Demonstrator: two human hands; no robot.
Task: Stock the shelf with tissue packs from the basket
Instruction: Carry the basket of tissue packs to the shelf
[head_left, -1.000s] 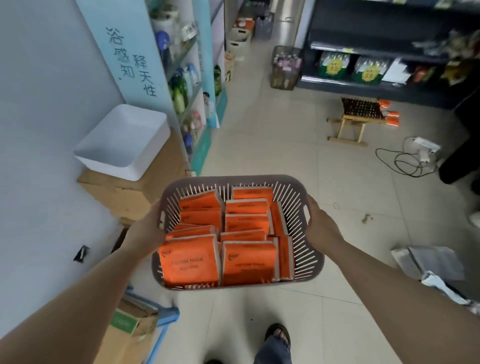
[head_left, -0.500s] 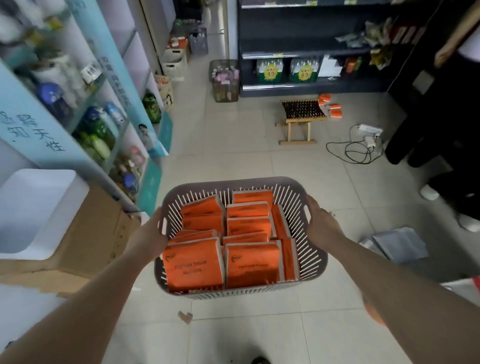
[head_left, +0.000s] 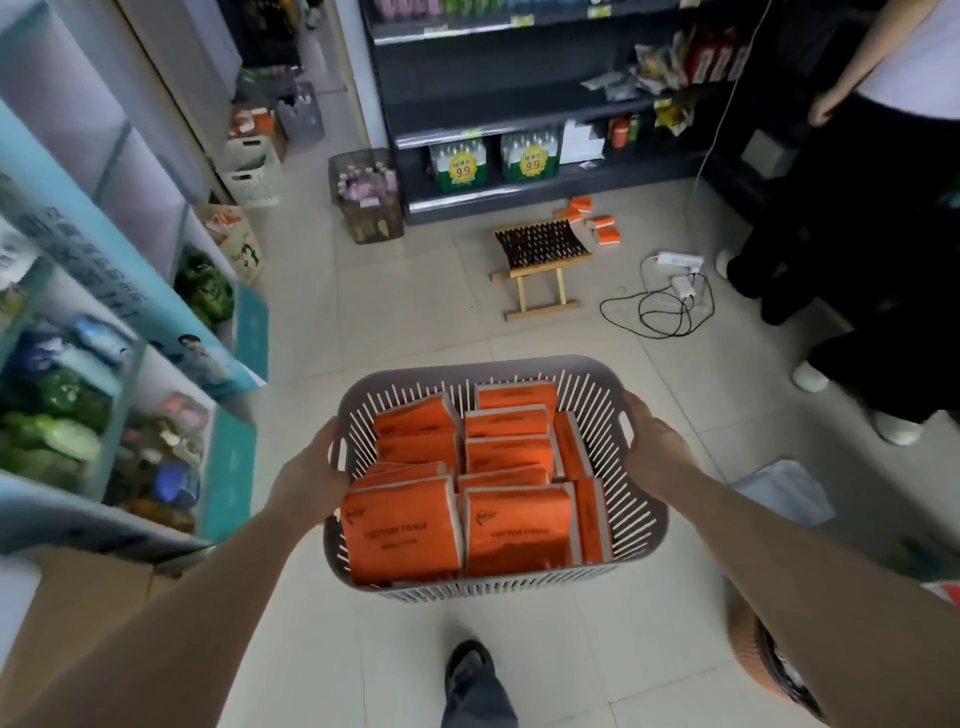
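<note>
I carry a grey slotted plastic basket (head_left: 636, 499) in front of me, held above the tiled floor. Several orange tissue packs (head_left: 511, 457) stand packed inside it. My left hand (head_left: 306, 473) grips the basket's left handle and my right hand (head_left: 652, 449) grips the right handle. A dark shelf unit (head_left: 519, 111) stands ahead across the floor, with a mostly bare middle board. A few loose orange tissue packs (head_left: 597, 223) lie on the floor at its foot.
A small wooden folding stool (head_left: 540, 260) and a power strip with tangled cable (head_left: 670, 296) lie ahead. A person in dark trousers (head_left: 857, 260) stands right. A stocked shelf (head_left: 104, 364) runs along my left. A wire bin (head_left: 369, 195) stands by the dark shelf.
My view has swung right, away from the left wall and white tub, toward the dark shelf. Both hands hold the basket as before. The standing person has come into view.
</note>
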